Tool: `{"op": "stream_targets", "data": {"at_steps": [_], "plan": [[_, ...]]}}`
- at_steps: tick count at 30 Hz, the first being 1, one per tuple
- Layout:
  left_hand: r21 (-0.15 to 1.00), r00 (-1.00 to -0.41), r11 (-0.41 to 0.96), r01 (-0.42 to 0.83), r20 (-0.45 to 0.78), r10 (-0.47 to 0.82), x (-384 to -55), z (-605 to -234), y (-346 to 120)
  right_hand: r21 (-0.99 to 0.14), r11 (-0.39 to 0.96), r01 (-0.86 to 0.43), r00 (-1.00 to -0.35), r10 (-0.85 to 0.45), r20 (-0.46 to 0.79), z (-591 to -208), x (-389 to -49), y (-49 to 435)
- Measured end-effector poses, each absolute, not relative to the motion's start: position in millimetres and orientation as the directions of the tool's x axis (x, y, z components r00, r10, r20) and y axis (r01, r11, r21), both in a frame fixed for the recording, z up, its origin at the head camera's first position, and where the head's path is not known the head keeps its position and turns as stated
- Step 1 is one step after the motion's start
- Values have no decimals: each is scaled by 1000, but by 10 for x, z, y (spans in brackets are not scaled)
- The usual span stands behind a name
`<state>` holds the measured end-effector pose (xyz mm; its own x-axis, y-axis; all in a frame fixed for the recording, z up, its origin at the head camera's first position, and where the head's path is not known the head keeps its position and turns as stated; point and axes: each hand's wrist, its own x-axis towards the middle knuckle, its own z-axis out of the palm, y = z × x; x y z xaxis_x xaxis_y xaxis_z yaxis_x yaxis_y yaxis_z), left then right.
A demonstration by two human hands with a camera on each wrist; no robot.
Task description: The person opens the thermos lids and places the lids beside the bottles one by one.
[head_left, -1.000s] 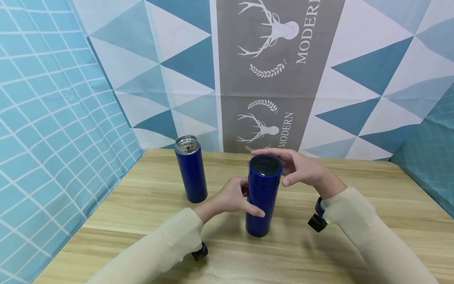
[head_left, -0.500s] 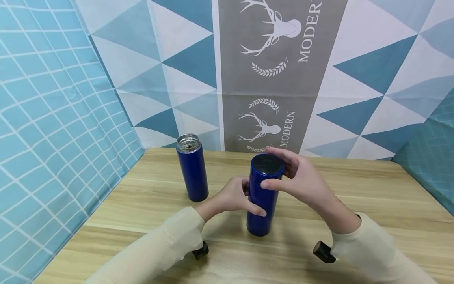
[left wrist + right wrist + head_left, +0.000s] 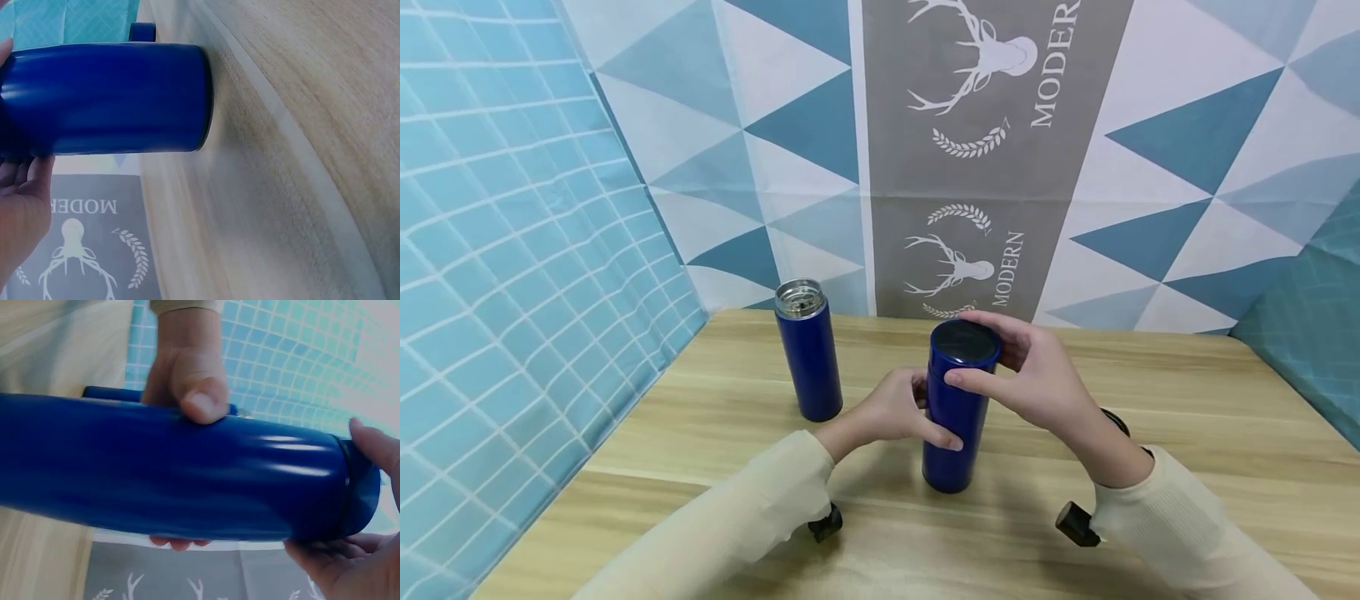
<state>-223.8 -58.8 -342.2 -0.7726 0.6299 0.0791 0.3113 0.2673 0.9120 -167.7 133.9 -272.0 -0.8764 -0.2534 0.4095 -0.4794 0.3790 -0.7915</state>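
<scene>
A blue thermos flask [image 3: 951,442] with a black-topped lid [image 3: 965,343] stands upright on the table, between both hands. My left hand [image 3: 898,410] grips its body from the left, thumb across the front. In the right wrist view, the left thumb [image 3: 205,403] lies on one side of the flask and fingertips show on the other. My right hand [image 3: 1037,375] holds the lid from the right, with the thumb in front and fingers behind. A second blue flask [image 3: 811,362] stands uncapped to the left, its steel mouth bare.
The wooden table [image 3: 715,467] meets a patterned cloth wall [image 3: 955,167] at the back and a blue tiled-pattern sheet [image 3: 512,275] at the left. A small blue cylindrical object [image 3: 142,32] shows behind the flask in the left wrist view.
My right hand has closed in around the lid, its thumb coming across the front. The left hand keeps its grip and both flasks stay in place.
</scene>
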Motion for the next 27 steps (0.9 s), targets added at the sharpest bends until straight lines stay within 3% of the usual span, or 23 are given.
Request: {"op": "stream_targets", "data": {"at_steps": [8, 27], "plan": [[927, -756, 221, 304, 94, 648, -2301, -3413, -542, -817, 263, -513, -845, -323, 427, -2772, -1809, 1445], [933, -743, 193, 305, 106, 661, -2282, -3479, -584, -791, 235, -564, -775, -481, 410, -2765, -1906, 1529]]}}
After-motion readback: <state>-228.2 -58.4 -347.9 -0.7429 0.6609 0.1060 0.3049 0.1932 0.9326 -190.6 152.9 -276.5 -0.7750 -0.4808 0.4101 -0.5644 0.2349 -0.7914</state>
